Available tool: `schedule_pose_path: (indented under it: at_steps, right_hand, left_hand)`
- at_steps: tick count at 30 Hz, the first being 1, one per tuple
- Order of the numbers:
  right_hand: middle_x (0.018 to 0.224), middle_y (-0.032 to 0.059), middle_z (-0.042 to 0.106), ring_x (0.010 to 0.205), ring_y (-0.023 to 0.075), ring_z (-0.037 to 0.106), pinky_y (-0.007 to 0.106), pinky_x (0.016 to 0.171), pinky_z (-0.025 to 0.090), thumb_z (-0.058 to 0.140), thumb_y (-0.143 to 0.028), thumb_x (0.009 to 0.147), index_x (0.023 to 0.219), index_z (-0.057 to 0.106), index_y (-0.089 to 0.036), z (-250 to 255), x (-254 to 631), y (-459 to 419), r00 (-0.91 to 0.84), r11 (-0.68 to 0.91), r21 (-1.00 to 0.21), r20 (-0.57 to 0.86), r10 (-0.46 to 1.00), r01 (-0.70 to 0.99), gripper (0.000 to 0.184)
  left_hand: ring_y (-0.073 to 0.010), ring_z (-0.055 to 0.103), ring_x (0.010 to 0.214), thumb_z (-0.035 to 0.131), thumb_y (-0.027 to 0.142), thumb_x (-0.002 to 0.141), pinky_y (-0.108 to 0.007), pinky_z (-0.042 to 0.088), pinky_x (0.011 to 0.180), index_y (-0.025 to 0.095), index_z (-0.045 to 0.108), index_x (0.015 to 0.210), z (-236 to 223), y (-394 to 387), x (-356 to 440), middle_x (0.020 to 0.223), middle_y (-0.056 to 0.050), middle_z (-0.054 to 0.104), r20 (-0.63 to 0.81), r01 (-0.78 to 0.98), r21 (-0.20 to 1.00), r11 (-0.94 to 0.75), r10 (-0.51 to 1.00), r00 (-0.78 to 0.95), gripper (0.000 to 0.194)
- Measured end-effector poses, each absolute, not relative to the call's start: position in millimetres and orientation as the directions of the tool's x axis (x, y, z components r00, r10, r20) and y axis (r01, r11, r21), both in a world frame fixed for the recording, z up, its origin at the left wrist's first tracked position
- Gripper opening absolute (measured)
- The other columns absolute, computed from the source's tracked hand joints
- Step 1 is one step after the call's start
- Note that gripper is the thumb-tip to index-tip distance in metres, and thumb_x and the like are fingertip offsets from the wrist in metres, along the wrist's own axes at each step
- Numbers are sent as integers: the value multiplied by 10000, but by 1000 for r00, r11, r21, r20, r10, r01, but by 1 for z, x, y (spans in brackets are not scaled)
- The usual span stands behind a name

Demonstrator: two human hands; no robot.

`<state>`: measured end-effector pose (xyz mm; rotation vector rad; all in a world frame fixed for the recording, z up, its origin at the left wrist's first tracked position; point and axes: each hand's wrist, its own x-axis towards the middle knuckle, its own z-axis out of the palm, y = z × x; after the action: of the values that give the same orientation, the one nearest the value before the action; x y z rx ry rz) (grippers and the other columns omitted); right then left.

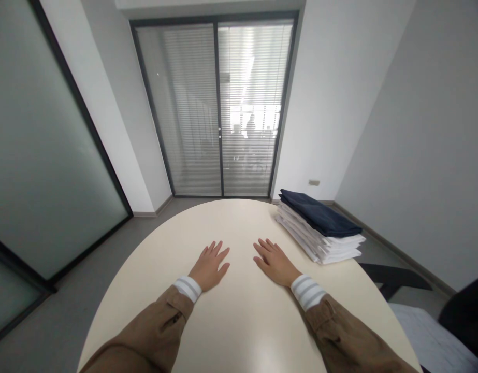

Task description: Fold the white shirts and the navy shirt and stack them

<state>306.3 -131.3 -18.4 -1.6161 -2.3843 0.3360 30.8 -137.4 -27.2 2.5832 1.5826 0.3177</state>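
My left hand lies palm down on the round cream table, fingers spread and holding nothing. Across a short gap, my right hand also rests flat on the tabletop with its fingers apart. Beyond the right hand, toward the table's far right edge, sits a stack of folded white cloth. On top of that stack lies a folded dark navy cloth. Neither hand touches the stack. Brown sleeves with striped cuffs cover both wrists.
A black chair armrest stands beside the table's right edge, with a pale grey seat or cloth below it. Glass panels with blinds are straight ahead. A frosted glass panel stands at the left.
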Motion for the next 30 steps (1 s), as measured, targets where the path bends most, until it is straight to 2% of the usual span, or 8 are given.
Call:
schedule_pose_path:
  at_steps: [11, 13, 16, 19, 21, 25, 27, 30]
  right_hand:
    - [1575, 134, 364, 1473, 349, 272, 546, 1178, 235, 392, -478, 990, 1485, 450, -182, -20, 307, -134, -371, 394, -293, 133, 919, 871, 579]
    - [1521, 141, 451, 1429, 341, 359, 536, 1165, 276, 438, -438, 976, 1434, 509, -170, -20, 307, -134, -375, 423, -268, 214, 902, 866, 535]
    - [1400, 149, 565, 1328, 297, 474, 482, 1139, 339, 477, -310, 949, 1312, 595, -149, -10, 313, -130, -316, 444, -202, 460, 830, 873, 415]
    - [1378, 142, 563, 1310, 280, 466, 464, 1114, 354, 464, -206, 924, 1240, 613, -162, 11, 331, -127, -151, 351, -133, 725, 672, 927, 352]
    - [1437, 135, 515, 1365, 306, 398, 516, 1127, 296, 492, -196, 901, 1252, 599, -178, 25, 348, -129, -62, 241, -89, 831, 553, 966, 367]
    - [1459, 166, 497, 1372, 349, 382, 578, 1090, 237, 543, -286, 900, 1321, 551, -173, 41, 382, -136, 130, 13, -146, 912, 389, 989, 436]
    - [1322, 171, 612, 1303, 351, 460, 583, 1057, 257, 557, -355, 901, 1273, 586, -170, 41, 394, -139, 200, -22, -207, 907, 370, 978, 417]
    - [1025, 110, 729, 1141, 316, 585, 598, 1060, 253, 537, -395, 917, 1056, 677, -194, 37, 404, -138, 225, 23, -254, 894, 387, 967, 281]
  left_hand:
    - [-343, 231, 1488, 405, 417, 995, -534, 231, 1191, 216, 436, 1495, -27, -138, 32, 1599, -140, 308, 143, 865, 199, -461, 887, 440, 540]
    - [-345, 233, 1486, 404, 417, 995, -535, 234, 1190, 216, 437, 1494, -28, -138, 31, 1598, -138, 312, 144, 865, 196, -462, 886, 441, 539]
    - [-349, 233, 1486, 403, 412, 995, -538, 239, 1188, 211, 439, 1494, -28, -138, 30, 1597, -139, 312, 140, 865, 192, -463, 886, 443, 539]
    - [-344, 232, 1487, 406, 411, 994, -537, 237, 1189, 211, 438, 1494, -28, -138, 29, 1598, -141, 308, 136, 864, 195, -463, 886, 444, 540]
    - [-342, 231, 1488, 405, 411, 994, -538, 234, 1189, 211, 437, 1494, -27, -139, 30, 1599, -141, 306, 131, 864, 199, -462, 887, 443, 540]
    - [-345, 221, 1490, 395, 415, 995, -531, 226, 1194, 206, 432, 1498, -25, -141, 30, 1603, -138, 299, 118, 869, 198, -454, 891, 438, 546]
    - [-344, 224, 1490, 395, 418, 994, -526, 226, 1195, 207, 432, 1498, -25, -141, 30, 1603, -135, 300, 120, 870, 195, -453, 891, 437, 547]
    - [-337, 232, 1489, 403, 417, 993, -526, 231, 1193, 215, 437, 1494, -27, -141, 29, 1601, -133, 307, 129, 868, 199, -454, 891, 436, 541]
